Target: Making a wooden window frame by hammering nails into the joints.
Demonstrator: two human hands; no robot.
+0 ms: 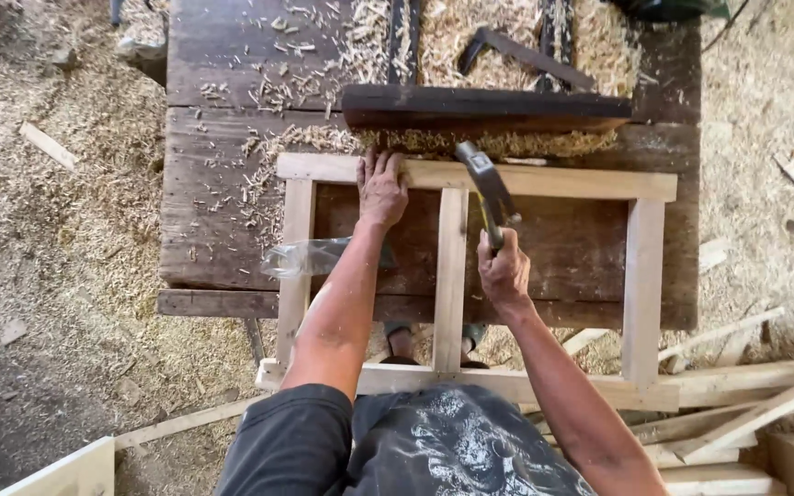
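A pale wooden frame (643,276) with a centre upright lies across a dark plank workbench (213,211). My left hand (381,188) presses flat on the frame's far rail, fingers spread, left of the centre upright. My right hand (504,269) grips the handle of a hammer (486,181), whose metal head sits over the far rail just right of the centre upright. The frame's near rail hangs over the bench edge above my lap.
A dark wooden block (484,108) lies behind the frame amid wood shavings. A clear plastic bag (310,257) rests on the frame's left upright. Loose pale planks (746,413) are piled at the lower right. Sawdust covers the ground (57,239) around the bench.
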